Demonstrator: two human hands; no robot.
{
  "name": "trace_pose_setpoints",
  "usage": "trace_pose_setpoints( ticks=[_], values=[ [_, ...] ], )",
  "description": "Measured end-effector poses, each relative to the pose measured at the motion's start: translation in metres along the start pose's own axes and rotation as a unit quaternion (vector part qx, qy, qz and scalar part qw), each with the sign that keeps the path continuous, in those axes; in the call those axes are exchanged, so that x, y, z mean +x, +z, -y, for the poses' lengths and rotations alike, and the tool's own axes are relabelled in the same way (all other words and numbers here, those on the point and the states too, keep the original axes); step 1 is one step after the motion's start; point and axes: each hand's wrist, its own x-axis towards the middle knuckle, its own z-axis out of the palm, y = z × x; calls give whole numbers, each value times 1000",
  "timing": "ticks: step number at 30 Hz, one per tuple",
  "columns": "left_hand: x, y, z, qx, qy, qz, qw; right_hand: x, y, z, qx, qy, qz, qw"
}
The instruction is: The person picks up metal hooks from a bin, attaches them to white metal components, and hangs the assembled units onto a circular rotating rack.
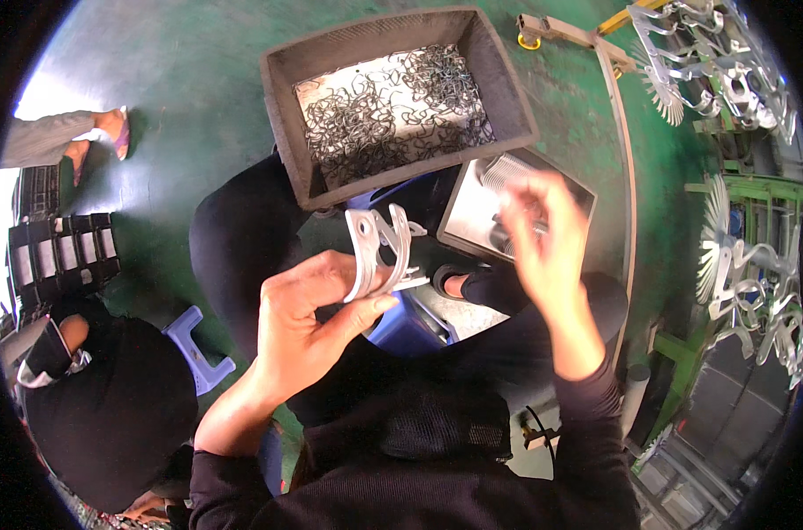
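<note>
Silver metal makes up the bracket (362,261) near the middle of the head view, a curved two-sided piece with a round hole near its top. The person's left hand (300,314) is clamped on its lower part, thumb on the near side and the other fingers behind, holding it raised between the knees. The right hand (547,243) is well apart from the left, above a small tray (463,212) on the right; it is blurred, its fingers are partly bent, and I cannot tell whether it holds anything. Inside the tray, coiled springs (505,170) lie near the far edge, with dark pieces (498,237) lower down, partly hidden by the fingers.

Beyond the bracket sits a large grey bin (282,132), slightly askew, with many thin bent wires (357,119) heaped over its pale bottom. Below the bracket, something blue (406,327) shows between the legs.

On the left, a co-worker in black (110,406) is beside a blue stool (198,353), near dark crates (65,252). Farther up, another person's feet in sandals (118,132) stand on the green floor (198,106). Along the right side, silver metal parts (719,71) hang in clusters, near a green frame (755,190).
</note>
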Motion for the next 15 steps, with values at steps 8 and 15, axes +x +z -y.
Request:
trace_pose_setpoints(
  ticks=[8,15],
  values=[
    [34,-14,29,-14,-16,137,990,144,64,-126,-211,-33,378,901],
    [48,-20,37,-65,-33,177,981,194,145,-168,-243,-59,453,855]
  ],
)
